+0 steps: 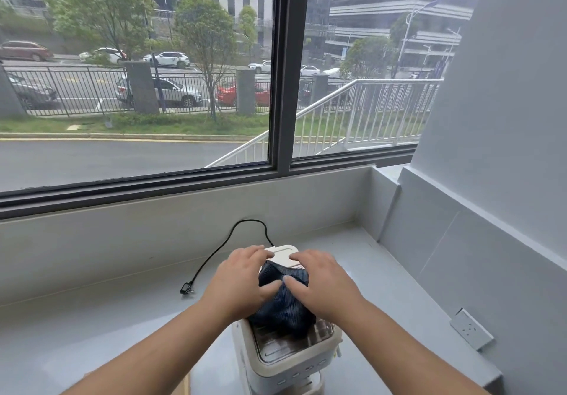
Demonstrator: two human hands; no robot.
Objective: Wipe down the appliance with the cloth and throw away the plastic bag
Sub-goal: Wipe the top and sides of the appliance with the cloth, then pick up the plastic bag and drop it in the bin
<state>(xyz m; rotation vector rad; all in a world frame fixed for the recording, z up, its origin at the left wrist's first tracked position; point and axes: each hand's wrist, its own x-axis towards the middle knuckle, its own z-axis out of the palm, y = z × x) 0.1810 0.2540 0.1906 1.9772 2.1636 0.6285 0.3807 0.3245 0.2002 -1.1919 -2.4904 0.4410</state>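
Note:
A small cream-white appliance [285, 361] with a shiny metal top stands on the grey counter at the lower middle of the head view. A dark blue cloth [283, 305] lies bunched on its top. My left hand [242, 284] presses on the cloth's left side, and my right hand [322, 284] presses on its right side. The fingers of both hands are spread and reach over the appliance's far edge. No plastic bag is in view.
The appliance's black power cord [214, 253] loops across the grey counter [107, 318] and ends in an unplugged plug [186, 288] to the left. A wall socket [471, 328] sits on the right wall. A large window runs along the back.

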